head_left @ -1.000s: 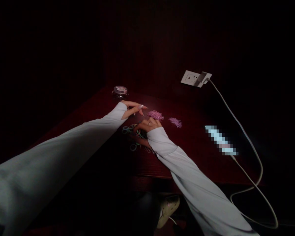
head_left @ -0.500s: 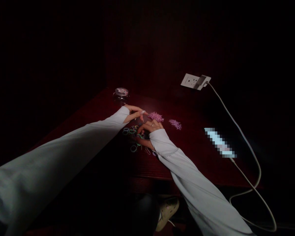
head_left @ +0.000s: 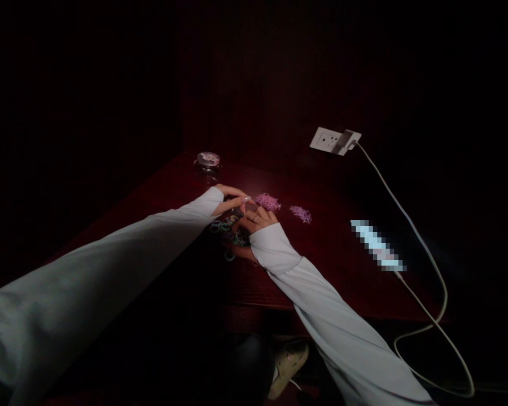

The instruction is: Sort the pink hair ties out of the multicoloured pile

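My left hand [head_left: 236, 199] reaches in from the left over the dark red table [head_left: 322, 265], its fingertips beside a pink pile of small pieces [head_left: 268, 201]. What those fingertips pinch, if anything, is too small to make out. Just below it, my right hand [head_left: 254, 223] is spread over a heap of coloured rings [head_left: 215, 226], thumb apart from the fingers. Several rings show around its thumb and between the hands. To the right lies a smaller purple pile [head_left: 300, 213].
A clear round jar [head_left: 208, 162] stands at the back left. On the right, a lit phone [head_left: 376, 245] lies with a white cable [head_left: 423, 239] running to a charger in a wall socket [head_left: 325, 140]. A shoe [head_left: 290, 366] shows below the table edge.
My right hand has shifted slightly left and its thumb is farther over the rings. My left hand is slightly lower, its fingertips nearer the right hand.
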Motion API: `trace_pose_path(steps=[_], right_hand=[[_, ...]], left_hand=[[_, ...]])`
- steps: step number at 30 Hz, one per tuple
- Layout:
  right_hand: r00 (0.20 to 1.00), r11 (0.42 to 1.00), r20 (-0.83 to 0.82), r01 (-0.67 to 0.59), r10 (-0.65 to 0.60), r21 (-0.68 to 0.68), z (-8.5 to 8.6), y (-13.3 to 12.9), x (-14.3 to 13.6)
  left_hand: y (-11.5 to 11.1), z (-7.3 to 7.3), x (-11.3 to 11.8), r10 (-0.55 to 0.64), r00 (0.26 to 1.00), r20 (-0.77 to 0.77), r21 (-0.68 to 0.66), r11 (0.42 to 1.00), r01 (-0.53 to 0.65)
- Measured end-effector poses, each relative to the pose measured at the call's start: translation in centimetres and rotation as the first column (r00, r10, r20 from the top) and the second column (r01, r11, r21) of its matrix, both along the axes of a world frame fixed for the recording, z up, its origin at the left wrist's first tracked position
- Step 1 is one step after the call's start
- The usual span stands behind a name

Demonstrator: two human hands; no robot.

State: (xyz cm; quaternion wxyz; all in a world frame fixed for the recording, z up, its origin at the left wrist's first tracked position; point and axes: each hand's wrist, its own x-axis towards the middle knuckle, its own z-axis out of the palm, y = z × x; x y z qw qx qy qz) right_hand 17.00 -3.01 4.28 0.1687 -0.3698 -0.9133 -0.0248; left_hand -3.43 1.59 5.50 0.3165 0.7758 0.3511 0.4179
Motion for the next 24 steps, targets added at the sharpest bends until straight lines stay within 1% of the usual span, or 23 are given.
trace_pose_path(steps=[3, 6, 8, 10, 12, 14, 16, 18, 19, 21, 24], right_hand=[[0.998, 0.997, -0.064, -0.015, 0.01, -0.076, -0.2, 0.2, -0.1], [0.986, 0.99, -0.164, -0.033, 0.01, -0.14, -0.6, 0.5, 0.1], [0.965, 0.982, -0.262, -0.044, -0.006, -0.183, -0.9, 0.9, 0.2], [0.923, 0.969, -0.383, -0.052, -0.047, -0.243, -1.2, 1.4, 0.2], [0.851, 0.946, -0.512, -0.057, -0.122, -0.32, -1.6, 2.2, 0.0], [0.757, 0.909, -0.617, -0.077, -0.214, -0.41, -2.0, 3.0, -0.3], [0.643, 0.866, -0.7, -0.111, -0.312, -0.488, -2.3, 3.6, -0.5], [0.513, 0.836, -0.764, -0.146, -0.393, -0.528, -2.3, 4.0, -0.5], [0.465, 0.828, -0.783, -0.166, -0.413, -0.535, -2.2, 4.0, -0.4], [0.414, 0.824, -0.811, -0.208, -0.414, -0.527, -1.8, 3.9, 0.1], [0.401, 0.841, -0.842, -0.25, -0.36, -0.479, -1.4, 3.6, 0.7]], left_hand=[[0.6, -0.6, -0.1, 0.006, 1.0, -0.001, 0.008, 1.0, -0.006], [1.4, -1.1, -0.2, 0.016, 1.0, -0.021, 0.0, 1.0, -0.016], [1.7, -1.3, -0.3, 0.028, 0.999, -0.031, -0.005, 1.0, -0.028], [1.8, -1.4, -0.4, 0.041, 0.999, -0.025, -0.013, 0.999, -0.042], [1.8, -1.3, -0.5, 0.072, 0.997, -0.002, -0.021, 0.997, -0.073], [1.6, -1.2, -0.5, 0.127, 0.99, 0.056, -0.027, 0.992, -0.126], [1.1, -1.1, -0.4, 0.181, 0.97, 0.164, -0.042, 0.983, -0.176], [0.5, -1.0, 0.1, 0.201, 0.944, 0.262, -0.108, 0.978, -0.179], [0.1, -0.9, 0.5, 0.23, 0.921, 0.313, -0.151, 0.97, -0.191], [-0.6, -1.0, 1.5, 0.275, 0.874, 0.4, -0.223, 0.954, -0.198], [-1.5, -1.3, 3.2, 0.285, 0.854, 0.435, -0.304, 0.939, -0.159]])
